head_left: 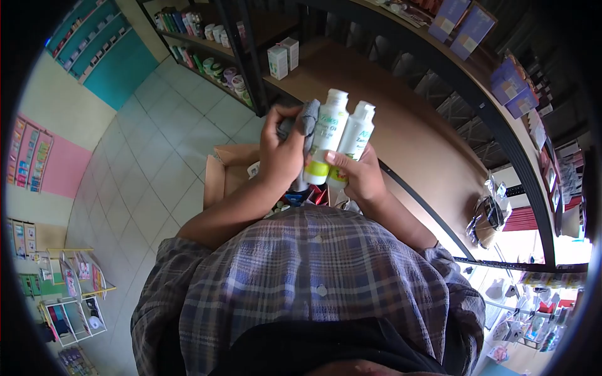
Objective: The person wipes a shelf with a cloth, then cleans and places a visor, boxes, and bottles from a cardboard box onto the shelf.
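Observation:
Two white bottles with green-yellow labels stand side by side in my right hand (pixel 360 172), whose thumb presses across their lower part. The left bottle (pixel 327 135) overlaps the right bottle (pixel 359 131) slightly. My left hand (pixel 282 141) is closed on a grey cloth (pixel 307 119), which lies against the side of the left bottle. Below both hands is an open cardboard box (pixel 215 182) holding dark, red and blue items, partly hidden by my forearm and shirt.
A brown shelf board (pixel 401 106) runs ahead and to the right, with two small boxes (pixel 283 57) at its left end. Purple boxes (pixel 464 28) are on the upper shelf. Bottles and jars fill a rack (pixel 207 47) beyond the tiled floor (pixel 150 138).

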{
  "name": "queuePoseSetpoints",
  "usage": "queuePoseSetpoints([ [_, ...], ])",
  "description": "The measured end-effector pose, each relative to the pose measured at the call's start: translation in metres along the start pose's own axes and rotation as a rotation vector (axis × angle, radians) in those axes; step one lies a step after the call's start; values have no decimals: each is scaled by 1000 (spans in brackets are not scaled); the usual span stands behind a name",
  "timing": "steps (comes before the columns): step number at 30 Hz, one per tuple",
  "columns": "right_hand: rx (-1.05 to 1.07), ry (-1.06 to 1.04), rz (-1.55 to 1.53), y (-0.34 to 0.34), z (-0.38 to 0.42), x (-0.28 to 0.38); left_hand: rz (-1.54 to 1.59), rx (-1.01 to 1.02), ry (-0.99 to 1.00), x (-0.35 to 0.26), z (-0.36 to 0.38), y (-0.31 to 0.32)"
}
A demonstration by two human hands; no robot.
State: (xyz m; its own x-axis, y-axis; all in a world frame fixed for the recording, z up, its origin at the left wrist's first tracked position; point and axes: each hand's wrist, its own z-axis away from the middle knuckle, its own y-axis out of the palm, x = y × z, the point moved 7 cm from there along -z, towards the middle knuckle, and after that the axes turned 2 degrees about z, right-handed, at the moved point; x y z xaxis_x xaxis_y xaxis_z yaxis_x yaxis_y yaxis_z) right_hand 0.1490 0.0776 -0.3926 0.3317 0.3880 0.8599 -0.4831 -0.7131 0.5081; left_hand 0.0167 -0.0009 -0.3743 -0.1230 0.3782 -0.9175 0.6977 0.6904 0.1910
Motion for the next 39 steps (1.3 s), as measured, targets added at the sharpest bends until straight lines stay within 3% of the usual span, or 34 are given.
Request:
queuePoseSetpoints([
  [2,-105,-57,-66,-5,-3,4,-36,44,42,-2,7,5],
  [3,-102,-65,-98,-10,-10,2,14,101,-130,14,16,3],
  [5,-109,-53,-106,-18,-13,-3,17,94,-121,30,21,1],
  [7,-90,54,12,-18,-8,-17,-42,36,-128,41,9,-9],
  [8,-71,103,6,-9,-3,-29,63,-50,-307,36,4,-8],
  [9,-73,111,-19,-2,-2,-36,106,-75,-201,35,-9,-8],
  [11,-139,101,9,-10,-4,-45,223,-106,-200,42,-13,-4],
  [13,-265,54,129,-23,-5,-36,49,-20,-268,51,2,-6],
  [14,-279,6,41,-31,-10,-39,-55,11,-165,73,13,-12],
  [15,-311,21,151,-47,-11,-37,-123,95,-262,75,27,-14],
  [17,-222,-42,43,-55,-15,-29,-299,351,-216,111,46,-31],
  [20,-235,-37,121,-68,-9,-12,-608,117,-82,173,60,-112],
  [22,-272,-35,123,-84,-5,-12,-769,-90,-81,170,59,-161],
  [26,-336,-25,-11,-98,-2,-21,-897,-338,-165,237,74,-249],
  [27,-348,-13,-49,-101,-1,-23,-605,-299,-483,268,82,-260],
  [28,-342,26,-53,-105,-1,-28,-295,-256,-783,299,95,-260],
  [31,-371,72,-49,-108,0,-38,-403,-101,-737,380,111,-257],
  [33,-352,101,-20,-108,1,-44,52,-354,-565,377,112,-211],
  [34,-324,117,11,-108,0,-46,-464,-266,-285,332,97,-188],
  [35,-334,122,10,-110,1,-48,-531,-121,-448,315,91,-166],
  [39,-353,131,94,-114,3,-51,-864,20,-489,321,80,-132],
])
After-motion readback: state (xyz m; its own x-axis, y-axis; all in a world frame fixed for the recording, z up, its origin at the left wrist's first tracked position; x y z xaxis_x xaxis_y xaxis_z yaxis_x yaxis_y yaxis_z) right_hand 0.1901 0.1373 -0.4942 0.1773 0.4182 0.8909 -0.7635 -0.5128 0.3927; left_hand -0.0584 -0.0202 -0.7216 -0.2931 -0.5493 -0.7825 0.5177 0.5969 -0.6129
